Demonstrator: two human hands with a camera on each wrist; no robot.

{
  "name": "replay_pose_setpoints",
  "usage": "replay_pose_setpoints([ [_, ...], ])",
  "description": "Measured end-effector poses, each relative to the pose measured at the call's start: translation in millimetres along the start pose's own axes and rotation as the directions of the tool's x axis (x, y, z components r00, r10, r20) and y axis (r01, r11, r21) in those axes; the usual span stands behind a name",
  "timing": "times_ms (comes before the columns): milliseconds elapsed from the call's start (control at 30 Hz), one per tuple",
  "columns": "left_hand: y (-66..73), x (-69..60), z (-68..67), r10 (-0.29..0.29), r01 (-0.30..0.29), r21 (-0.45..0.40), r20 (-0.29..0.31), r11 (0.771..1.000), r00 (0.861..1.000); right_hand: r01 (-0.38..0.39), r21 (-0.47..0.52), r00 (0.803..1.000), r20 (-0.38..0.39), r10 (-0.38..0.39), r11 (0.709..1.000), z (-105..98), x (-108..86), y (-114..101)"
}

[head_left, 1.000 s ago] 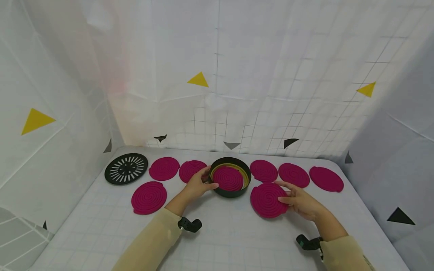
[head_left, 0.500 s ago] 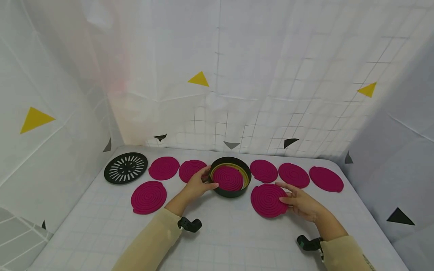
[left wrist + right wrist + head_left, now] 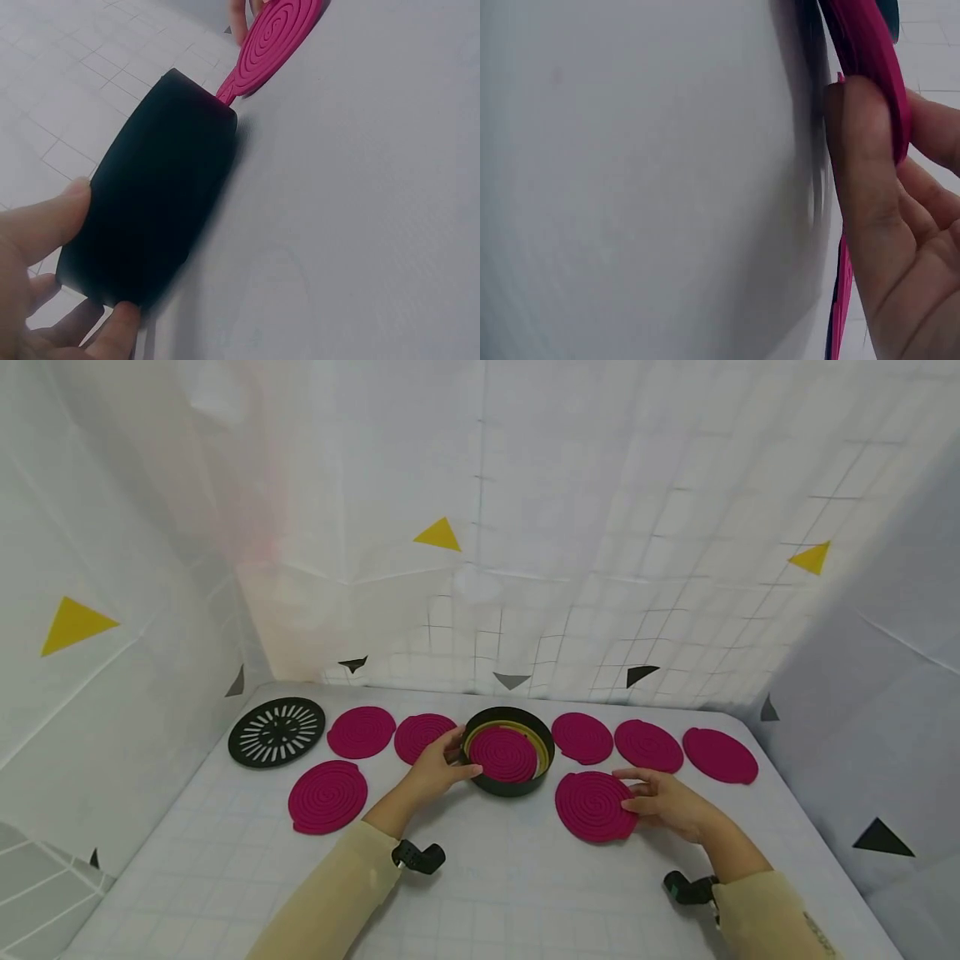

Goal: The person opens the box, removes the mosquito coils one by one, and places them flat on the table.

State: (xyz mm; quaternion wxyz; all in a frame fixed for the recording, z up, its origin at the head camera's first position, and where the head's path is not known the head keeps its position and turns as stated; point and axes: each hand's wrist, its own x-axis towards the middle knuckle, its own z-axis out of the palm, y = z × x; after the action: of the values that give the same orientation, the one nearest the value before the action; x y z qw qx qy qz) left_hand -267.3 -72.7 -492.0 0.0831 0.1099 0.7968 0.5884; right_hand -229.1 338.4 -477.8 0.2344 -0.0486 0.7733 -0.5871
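Note:
My left hand (image 3: 433,768) grips the near left side of a round black tin (image 3: 506,789), thumb over the rim and fingers on the outer wall. A yellow lining shows inside the tin, with a magenta mosquito coil (image 3: 502,756) lying in it. To the right, my right hand (image 3: 667,802) pinches the right edge of another magenta mosquito coil (image 3: 595,807) between thumb and fingers. That coil is slightly tilted. In the right wrist view, the held coil (image 3: 874,52) sits between thumb and fingers. The left wrist view shows the tin's dark side (image 3: 157,187).
A black slotted lid (image 3: 277,732) lies at the far left. More magenta coils lie flat: one front left (image 3: 327,797), others along the back, such as a left one (image 3: 362,732) and the far-right one (image 3: 720,756). White sheeting walls (image 3: 480,527) enclose the table.
The right hand has shifted very slightly to the right, and the coil it pinches looks a little turned. The left hand and the tin have stayed in place.

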Motion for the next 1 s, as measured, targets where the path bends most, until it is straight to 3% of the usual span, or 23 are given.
replay_pose_setpoints([
  [467,0.2,-1.2,-1.0,-0.006,0.006,0.008,0.000,1.000,1.000,-0.020,-0.113,0.994,-0.108,0.008,0.993,-7.4,5.5,5.0],
  [1000,-1.1,0.1,-1.4,-0.012,0.012,0.015,-0.002,1.000,1.000,-0.044,-0.191,0.988,-0.155,0.015,0.981,-9.6,-0.4,0.3],
])
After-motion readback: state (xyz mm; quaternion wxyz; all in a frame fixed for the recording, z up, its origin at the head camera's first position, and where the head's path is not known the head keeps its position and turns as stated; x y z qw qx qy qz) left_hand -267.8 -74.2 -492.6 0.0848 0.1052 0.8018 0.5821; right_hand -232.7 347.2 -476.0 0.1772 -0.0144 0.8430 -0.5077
